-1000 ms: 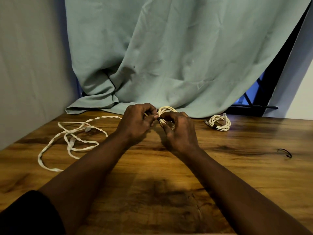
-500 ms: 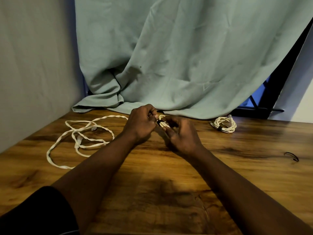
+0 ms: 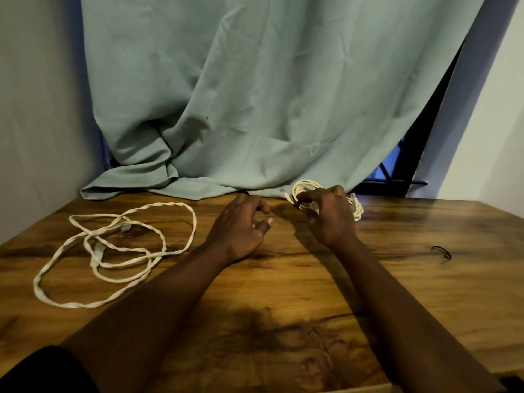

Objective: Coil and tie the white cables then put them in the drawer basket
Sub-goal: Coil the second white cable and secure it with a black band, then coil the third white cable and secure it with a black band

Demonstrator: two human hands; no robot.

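Pinching the coiled white cable point(image 3: 303, 183) at 12 o'clock, the right hand point(image 3: 331, 219) probably stops the loops springing loose. Left hand point(image 3: 241, 228) hangs loosely curled, empty. The uncoiled cable point(image 3: 195, 225) sprawls at 9 o'clock.

Left side of the table point(image 3: 283, 285) is eaten up by the loose white cable point(image 3: 194, 226) in big loops, wall point(image 3: 37, 114) right beside it. Back edge is blocked by the curtain point(image 3: 255, 109) bunched on the wood, right hand point(image 3: 331, 219) gripping the coiled cable point(image 3: 306, 182) just in front. Widest open lane is the right side, just a small black tie point(image 3: 441, 251) there.
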